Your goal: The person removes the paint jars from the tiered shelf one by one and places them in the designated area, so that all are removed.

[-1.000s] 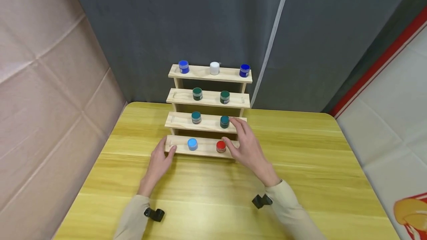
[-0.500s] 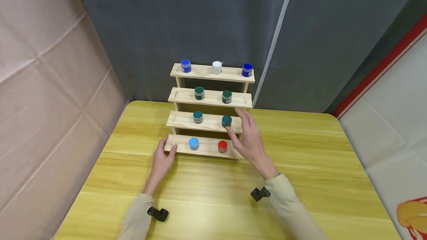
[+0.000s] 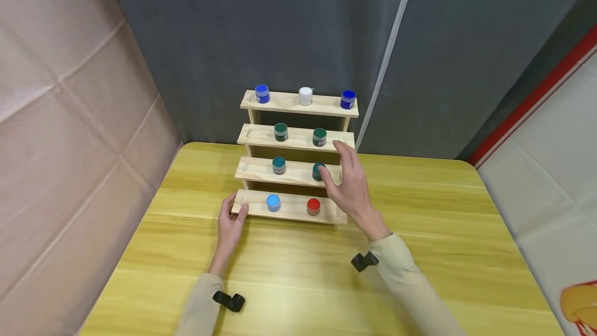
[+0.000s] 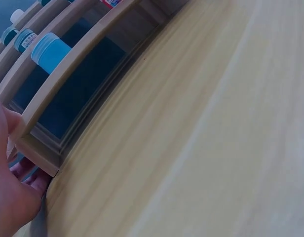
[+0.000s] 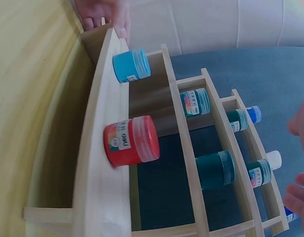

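Observation:
A four-step wooden rack (image 3: 294, 215) holds small paint jars. My left hand (image 3: 229, 229) grips the left end of its lowest step, thumb on top, as the left wrist view (image 4: 11, 192) also shows. My right hand (image 3: 353, 191) hovers at the rack's right side, fingers spread and holding nothing. Its thumb overlaps the right teal jar (image 3: 317, 172) on the second step up; whether they touch I cannot tell. The lowest step bears a light blue jar (image 3: 273, 203) and a red jar (image 3: 313, 207). A dark green jar (image 3: 319, 137) stands left of my right fingertips.
On the top step stand a white jar (image 3: 305, 96) and two blue jars (image 3: 262, 94). Another dark green jar (image 3: 281, 132) and another teal jar (image 3: 279, 165) sit left of centre. A dark curtain (image 3: 280, 25) hangs behind the wooden table (image 3: 420, 222).
My right hand has moved up along the rack's right side, from beside the lower two steps toward the third. The left hand keeps its grip, and the view has shifted slightly.

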Motion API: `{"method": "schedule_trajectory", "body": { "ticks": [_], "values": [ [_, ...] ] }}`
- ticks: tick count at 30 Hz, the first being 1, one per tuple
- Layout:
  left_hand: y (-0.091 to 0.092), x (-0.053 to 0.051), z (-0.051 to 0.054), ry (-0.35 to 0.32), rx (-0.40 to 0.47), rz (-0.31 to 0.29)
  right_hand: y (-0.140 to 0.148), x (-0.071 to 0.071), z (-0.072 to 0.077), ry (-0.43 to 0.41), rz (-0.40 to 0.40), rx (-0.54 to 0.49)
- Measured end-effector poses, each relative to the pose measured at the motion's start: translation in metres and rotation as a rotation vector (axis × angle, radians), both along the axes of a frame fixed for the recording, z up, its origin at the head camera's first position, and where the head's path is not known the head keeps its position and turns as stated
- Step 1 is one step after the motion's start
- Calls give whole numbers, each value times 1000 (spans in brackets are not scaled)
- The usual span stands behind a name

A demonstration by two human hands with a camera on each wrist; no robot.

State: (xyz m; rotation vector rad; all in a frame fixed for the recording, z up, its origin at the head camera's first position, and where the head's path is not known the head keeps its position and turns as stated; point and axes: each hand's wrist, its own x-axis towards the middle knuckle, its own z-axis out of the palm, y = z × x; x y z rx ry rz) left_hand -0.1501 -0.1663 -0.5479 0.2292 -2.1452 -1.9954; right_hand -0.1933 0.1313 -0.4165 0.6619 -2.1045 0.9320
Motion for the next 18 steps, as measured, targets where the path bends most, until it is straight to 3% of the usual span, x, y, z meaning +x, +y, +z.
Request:
{"method": "schedule_trajectory", "body": {
  "ticks": [6, 13, 18],
  "values": [
    [0, 0, -3, 3, 40, 13, -4, -11, 11, -37, 11, -74],
    [2, -1, -7, 53, 82, 52, -9, -24, 23, -69, 22, -135],
    [5, -1, -9, 71, 97, 62, -4, -35, 32, -154, -4, -228]
  ]
}}
